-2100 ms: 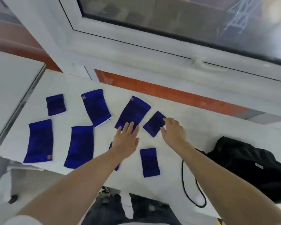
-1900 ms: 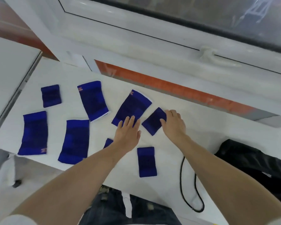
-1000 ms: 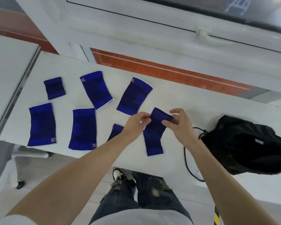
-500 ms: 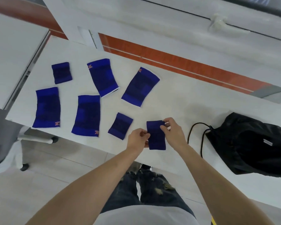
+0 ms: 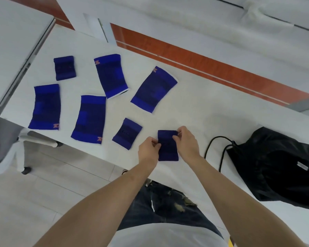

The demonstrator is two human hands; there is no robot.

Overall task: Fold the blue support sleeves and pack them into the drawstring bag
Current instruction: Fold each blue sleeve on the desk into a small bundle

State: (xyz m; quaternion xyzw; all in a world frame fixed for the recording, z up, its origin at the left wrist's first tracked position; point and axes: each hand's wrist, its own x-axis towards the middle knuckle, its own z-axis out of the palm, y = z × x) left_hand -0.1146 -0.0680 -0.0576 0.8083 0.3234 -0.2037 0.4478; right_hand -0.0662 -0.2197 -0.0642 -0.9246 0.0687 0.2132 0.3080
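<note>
Both hands pinched one small blue sleeve (image 5: 168, 146): the left hand (image 5: 149, 152) held its left edge with curled fingers, and the right hand (image 5: 186, 141) nipped its far right corner. The sleeve lay flat between the fingers, long axis running away from the person, apparently two layers stacked. Beyond the right fingers, well apart, sat the black drawstring bag (image 5: 275, 166), its cord (image 5: 214, 148) looping nearer; the right hand was judged closer to it. Left of the fingers six more sleeves (image 5: 91, 118) lay spread on the white table (image 5: 203, 107).
</note>
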